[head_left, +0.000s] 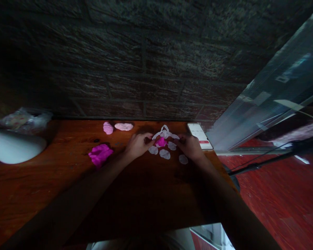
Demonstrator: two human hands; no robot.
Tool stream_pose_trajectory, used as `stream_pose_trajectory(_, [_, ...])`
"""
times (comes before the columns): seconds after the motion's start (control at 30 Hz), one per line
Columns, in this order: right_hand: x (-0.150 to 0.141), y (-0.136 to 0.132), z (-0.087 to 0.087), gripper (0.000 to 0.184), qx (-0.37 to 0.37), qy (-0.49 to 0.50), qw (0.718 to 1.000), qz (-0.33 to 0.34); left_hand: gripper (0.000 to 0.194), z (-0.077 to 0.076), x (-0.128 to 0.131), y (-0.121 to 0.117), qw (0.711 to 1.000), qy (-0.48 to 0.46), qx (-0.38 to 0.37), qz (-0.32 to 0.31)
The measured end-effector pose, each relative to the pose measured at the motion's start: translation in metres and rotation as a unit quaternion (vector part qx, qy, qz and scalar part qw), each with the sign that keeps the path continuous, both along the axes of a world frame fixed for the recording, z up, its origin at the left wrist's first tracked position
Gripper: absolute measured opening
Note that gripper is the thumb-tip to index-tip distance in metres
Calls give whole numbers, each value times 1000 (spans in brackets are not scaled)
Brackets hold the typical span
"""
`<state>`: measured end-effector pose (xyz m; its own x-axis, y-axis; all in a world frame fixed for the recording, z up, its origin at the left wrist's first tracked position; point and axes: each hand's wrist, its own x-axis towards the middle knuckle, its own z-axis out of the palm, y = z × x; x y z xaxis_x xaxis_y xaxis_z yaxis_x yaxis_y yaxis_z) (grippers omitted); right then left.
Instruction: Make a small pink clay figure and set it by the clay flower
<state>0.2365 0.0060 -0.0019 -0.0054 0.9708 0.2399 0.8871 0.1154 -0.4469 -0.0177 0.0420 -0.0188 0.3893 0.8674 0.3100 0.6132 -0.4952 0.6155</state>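
Both my hands rest on a wooden table [54, 180] around a small cluster of pale pink petal-shaped pieces [165, 153]. My left hand [138, 145] has its fingers curled and pinches the edge of a pale piece at the cluster's left. My right hand [190, 146] is closed at the cluster's right side, touching another pale piece. Between the hands lies a bright magenta lump [161, 142] with pale petals [165, 132] arched over it. Several loose petals lie just below the hands.
A larger magenta lump [99, 154] lies left of my left hand. Two pale pink lumps [108, 128] [123, 126] sit by the brick wall. A phone [199, 135] lies at the right edge. A white rounded object [14, 147] and a plastic bag [23, 119] are at far left.
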Motion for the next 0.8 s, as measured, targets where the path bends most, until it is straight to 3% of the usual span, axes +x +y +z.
stream_pose_trajectory(0.5, [-2, 0, -1, 18, 1, 11, 1000, -16, 17, 9, 1, -4, 1000, 30, -8, 5])
stream_pose_trajectory(0.8, [-1, -2, -2, 18, 1, 20, 1000, -22, 21, 4, 0, -1, 999, 29, -13, 13])
